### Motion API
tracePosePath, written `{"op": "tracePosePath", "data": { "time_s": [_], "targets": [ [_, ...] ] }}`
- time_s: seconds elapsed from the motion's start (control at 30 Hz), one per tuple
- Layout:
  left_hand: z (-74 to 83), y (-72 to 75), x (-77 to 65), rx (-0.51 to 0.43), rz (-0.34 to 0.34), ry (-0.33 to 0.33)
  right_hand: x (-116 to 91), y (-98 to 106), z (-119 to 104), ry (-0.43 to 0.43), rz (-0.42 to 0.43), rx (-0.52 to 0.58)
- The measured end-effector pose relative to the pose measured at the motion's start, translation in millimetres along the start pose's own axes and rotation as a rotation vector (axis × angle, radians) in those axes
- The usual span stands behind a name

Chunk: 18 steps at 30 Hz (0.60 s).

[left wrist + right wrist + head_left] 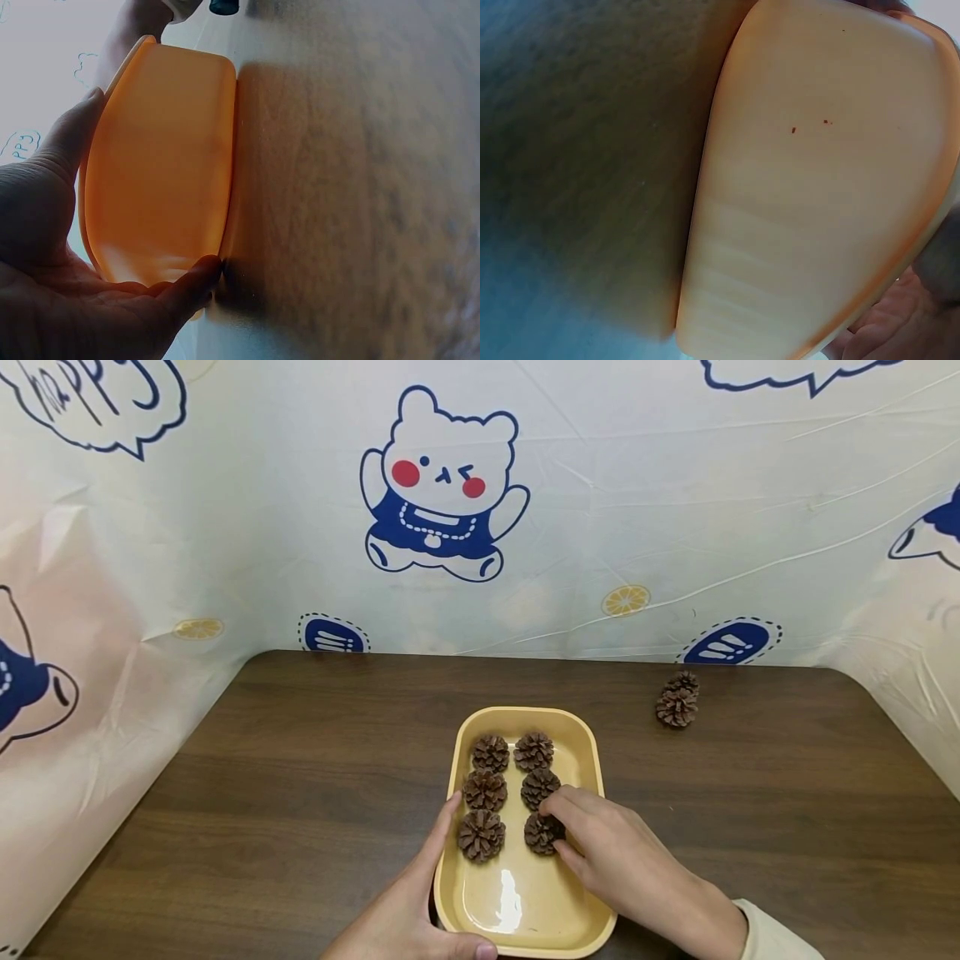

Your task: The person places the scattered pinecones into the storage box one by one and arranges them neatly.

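A yellow tray holds several brown pine cones in two columns, with one at the left front. My left hand grips the tray's near left corner, thumb at the near rim and fingers along the left side. In the left wrist view, that hand spans the tray's outer wall. My right hand reaches over the right rim and pinches the front right pine cone between thumb and fingers. In the right wrist view, the tray wall hides the pine cones.
Farther back on the right of the brown wooden table, two pine cones lie close together. A printed sheet with a cartoon bear hangs behind the table and along its sides.
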<state>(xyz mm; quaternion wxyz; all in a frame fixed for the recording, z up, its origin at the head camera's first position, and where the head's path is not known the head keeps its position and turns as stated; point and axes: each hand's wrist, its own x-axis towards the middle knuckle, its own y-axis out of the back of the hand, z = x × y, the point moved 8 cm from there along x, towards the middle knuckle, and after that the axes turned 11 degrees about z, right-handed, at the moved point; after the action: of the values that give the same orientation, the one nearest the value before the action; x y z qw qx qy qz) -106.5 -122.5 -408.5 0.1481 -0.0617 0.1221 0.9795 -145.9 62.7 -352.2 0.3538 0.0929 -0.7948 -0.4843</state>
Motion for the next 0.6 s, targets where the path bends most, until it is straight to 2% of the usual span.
{"op": "tracePosePath", "data": {
  "time_s": [0.2, 0.47, 0.6],
  "targets": [
    [0.2, 0.5, -0.3, 0.013, 0.006, -0.001, -0.1, -1.4, -0.3, 0.012, -0.007, 0.004],
    [-0.8, -0.3, -0.3, -0.023, -0.007, 0.007, -1.1, -1.4, -0.6, 0.011, -0.012, -0.01],
    [-0.6, 0.5, -0.3, 0.008, 0.002, -0.006, -1.2, -1.4, 0.1, 0.003, -0.016, -0.009]
  ]
}}
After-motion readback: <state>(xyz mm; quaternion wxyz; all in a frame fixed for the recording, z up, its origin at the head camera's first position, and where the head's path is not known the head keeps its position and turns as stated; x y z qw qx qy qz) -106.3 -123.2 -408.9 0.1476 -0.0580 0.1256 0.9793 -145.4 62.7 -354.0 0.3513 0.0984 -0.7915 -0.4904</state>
